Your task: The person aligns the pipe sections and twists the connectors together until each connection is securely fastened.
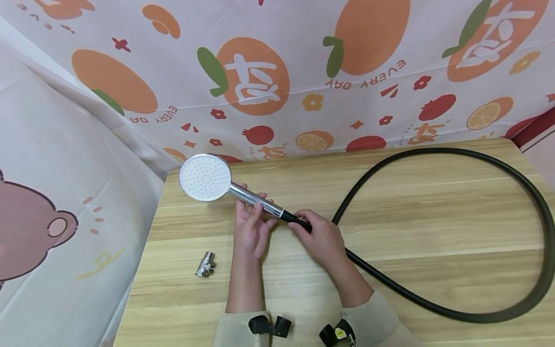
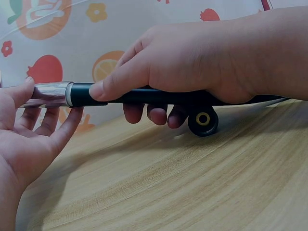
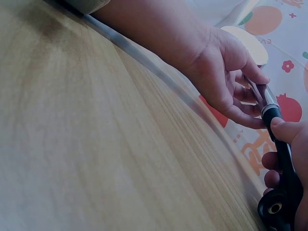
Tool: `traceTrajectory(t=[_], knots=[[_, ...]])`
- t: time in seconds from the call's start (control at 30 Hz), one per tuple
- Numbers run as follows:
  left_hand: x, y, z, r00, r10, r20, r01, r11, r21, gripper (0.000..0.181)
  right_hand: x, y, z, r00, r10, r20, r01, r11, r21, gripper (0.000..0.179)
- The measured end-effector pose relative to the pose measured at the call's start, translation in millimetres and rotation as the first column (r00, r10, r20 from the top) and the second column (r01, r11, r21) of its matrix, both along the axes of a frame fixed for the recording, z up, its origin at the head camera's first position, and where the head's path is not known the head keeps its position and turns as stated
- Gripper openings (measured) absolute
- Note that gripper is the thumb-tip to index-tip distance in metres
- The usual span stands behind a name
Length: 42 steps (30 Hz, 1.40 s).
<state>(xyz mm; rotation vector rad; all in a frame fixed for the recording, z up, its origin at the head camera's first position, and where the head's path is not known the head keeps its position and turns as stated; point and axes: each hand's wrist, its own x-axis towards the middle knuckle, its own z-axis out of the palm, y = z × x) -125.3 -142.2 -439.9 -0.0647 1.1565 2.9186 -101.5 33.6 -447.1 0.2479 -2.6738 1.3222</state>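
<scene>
A shower head (image 1: 205, 177) with a round white spray face and chrome handle is held above the table. My left hand (image 1: 253, 229) grips its handle (image 1: 256, 198) between thumb and fingers. My right hand (image 1: 320, 237) pinches the black collar of the shower hose (image 1: 442, 150) where it meets the handle's lower end. In the left wrist view, the collar (image 2: 84, 94) sits flush against the chrome. Below the right hand's fingers shows the hose's other round end (image 2: 203, 120), with a brass-coloured ring inside.
A small chrome angle valve (image 1: 206, 264) lies on the wooden table (image 1: 173, 308), left of my left forearm. The hose spreads in a wide loop over the right side. Behind the table hangs a fruit-printed cloth (image 1: 282, 72); another pale cloth (image 1: 86, 168) hangs at the left.
</scene>
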Motion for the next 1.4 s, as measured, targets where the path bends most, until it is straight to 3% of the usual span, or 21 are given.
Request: traceTrajectory(t=[0.2,0.43,1.0,1.4], knots=[[-0.5,-0.1,-1.0,1.0,0.0,0.003,0.0,1.0,-0.008,0.063,0.5,-0.2,0.1,1.0,0.001,0.016,-0.001,1.0,-0.008,0.025],[-0.6,-0.3,-0.8,1.0,0.003,0.016,-0.003,1.0,-0.006,0.062,0.4,-0.5,2.2,0.999,0.003,0.047,-0.002,1.0,-0.015,0.036],[-0.9,0.3,0.7,1.0,0.009,0.028,-0.008,0.999,-0.031,0.062,-0.5,-0.7,-1.8,0.999,-0.016,0.029,0.017,0.999,-0.029,0.028],[-0.4,-0.2,0.6,1.0,0.002,0.015,-0.001,1.0,-0.028,0.064,1.6,-0.4,-0.7,1.0,-0.003,-0.001,0.003,1.0,0.016,0.03]])
